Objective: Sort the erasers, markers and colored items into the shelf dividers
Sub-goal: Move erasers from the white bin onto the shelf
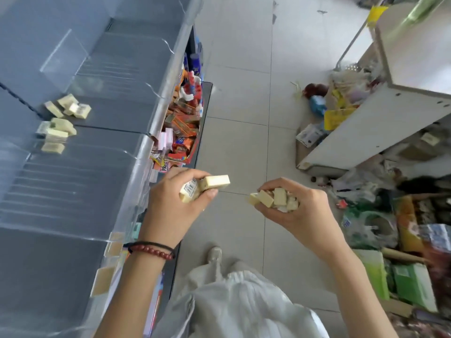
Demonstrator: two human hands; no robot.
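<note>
Left hand [175, 203] curled round a couple of erasers [214, 182], just right of the shelf [73, 181] front edge, over the floor. Right hand [302, 211] further right, fingers wrapped on a bunch of erasers [275, 198]. Two eraser piles [69, 107] lie far left on the shelf, near a clear divider [61, 54].

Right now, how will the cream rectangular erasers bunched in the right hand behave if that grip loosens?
Probably stiff and light: the cream rectangular erasers keep crisp block shapes, and the right hand holds several. Likely to spill: they sit jumbled, one sticking out sideways. Flat faces suggest no rolling; others lie heaped on the grey shelf.
</note>
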